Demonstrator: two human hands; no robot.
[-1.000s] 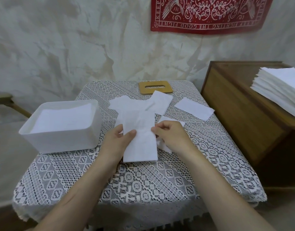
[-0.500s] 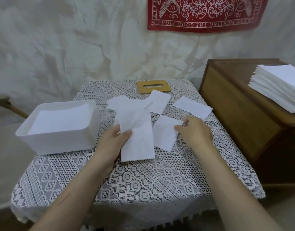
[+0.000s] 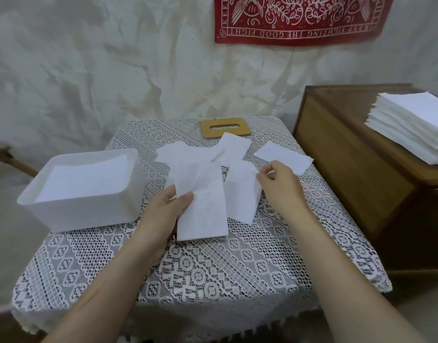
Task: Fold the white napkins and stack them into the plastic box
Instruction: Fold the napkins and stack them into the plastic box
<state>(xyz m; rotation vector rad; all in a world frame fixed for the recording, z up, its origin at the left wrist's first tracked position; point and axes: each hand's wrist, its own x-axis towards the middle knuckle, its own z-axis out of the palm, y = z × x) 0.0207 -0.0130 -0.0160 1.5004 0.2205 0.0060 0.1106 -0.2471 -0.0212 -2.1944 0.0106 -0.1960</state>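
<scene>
The left hand (image 3: 167, 210) grips a long folded napkin (image 3: 203, 209) at the middle of the lace-covered tabletop (image 3: 213, 273), thumb on top and fingers curled under its left edge. Just to its right, the right hand (image 3: 281, 188) pinches the upper corner of a second napkin (image 3: 240, 194). More loose napkins (image 3: 283, 157) lie behind. The white plastic box (image 3: 89, 211) stands at the left, a napkin stack (image 3: 81, 178) inside

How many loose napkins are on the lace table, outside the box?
5: long napkin gripped by the left hand; wide napkin under it; back napkin by the wooden lid; far-right napkin, apart; middle napkin pinched by the right hand. Others may be hidden underneath.
</scene>
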